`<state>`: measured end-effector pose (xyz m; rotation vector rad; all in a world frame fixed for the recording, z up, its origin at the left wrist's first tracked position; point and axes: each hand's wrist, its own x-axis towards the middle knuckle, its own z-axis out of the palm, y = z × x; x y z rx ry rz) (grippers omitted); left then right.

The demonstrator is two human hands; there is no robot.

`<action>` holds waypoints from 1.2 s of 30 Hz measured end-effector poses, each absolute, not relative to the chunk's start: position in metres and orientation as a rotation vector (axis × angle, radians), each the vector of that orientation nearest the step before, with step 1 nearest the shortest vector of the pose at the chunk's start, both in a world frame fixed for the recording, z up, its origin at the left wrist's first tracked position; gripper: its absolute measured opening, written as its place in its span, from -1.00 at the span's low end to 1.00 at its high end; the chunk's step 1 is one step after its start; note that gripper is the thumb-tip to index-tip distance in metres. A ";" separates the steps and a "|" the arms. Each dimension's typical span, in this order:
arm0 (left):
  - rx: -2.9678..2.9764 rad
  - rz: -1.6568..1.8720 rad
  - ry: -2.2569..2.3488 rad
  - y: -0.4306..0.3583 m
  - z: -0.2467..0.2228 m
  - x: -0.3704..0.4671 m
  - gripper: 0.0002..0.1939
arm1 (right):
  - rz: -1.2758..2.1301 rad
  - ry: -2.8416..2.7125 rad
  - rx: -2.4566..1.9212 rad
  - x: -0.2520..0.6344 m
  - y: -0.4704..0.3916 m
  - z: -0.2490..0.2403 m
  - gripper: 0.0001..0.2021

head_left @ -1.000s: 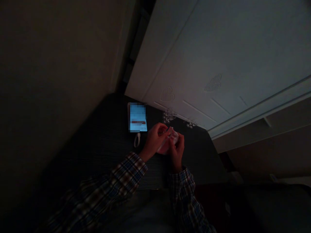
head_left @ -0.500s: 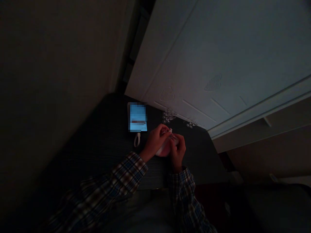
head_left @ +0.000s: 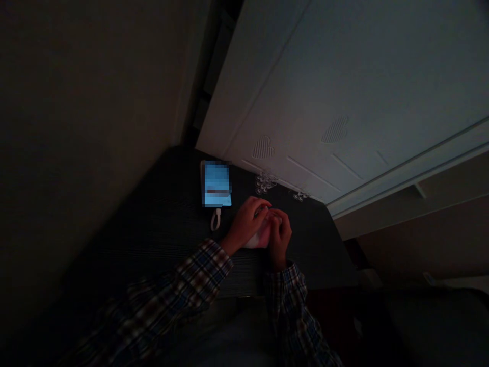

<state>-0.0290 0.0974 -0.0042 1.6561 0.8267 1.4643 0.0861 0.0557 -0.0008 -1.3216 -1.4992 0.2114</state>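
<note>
Both hands are together over a small pink and white pouch [head_left: 260, 239] on the dark table. My left hand [head_left: 246, 221] is closed at its upper left side, the fingers curled over the top. My right hand [head_left: 280, 232] grips the right side with bent fingers. The fingertips of the two hands nearly meet at the upper end, hiding that part of the pouch. In this dim light I cannot tell its material or what is inside.
A phone [head_left: 216, 186] with a lit, blurred screen lies left of the hands, a pale loop strap [head_left: 216, 220] beside it. Two clusters of small shiny pieces, a larger one [head_left: 265, 182] and a smaller one [head_left: 300, 194], lie along a white panel [head_left: 336, 76] with heart reliefs.
My left fingers have moved over the pouch's top, covering the whitish tip that stuck up between the hands. My right hand has hardly moved.
</note>
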 end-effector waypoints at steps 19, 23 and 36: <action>1.601 1.301 0.741 0.102 -0.007 -0.028 -0.82 | 0.111 -1.355 -1.364 0.087 0.055 -0.004 -0.72; 1.561 1.294 0.767 0.101 -0.006 -0.028 -0.84 | 0.148 -1.381 -1.340 0.088 0.057 -0.005 -0.70; 1.375 1.351 0.819 0.103 -0.005 -0.030 -0.80 | 0.211 -1.456 -1.342 0.086 0.058 -0.005 -0.70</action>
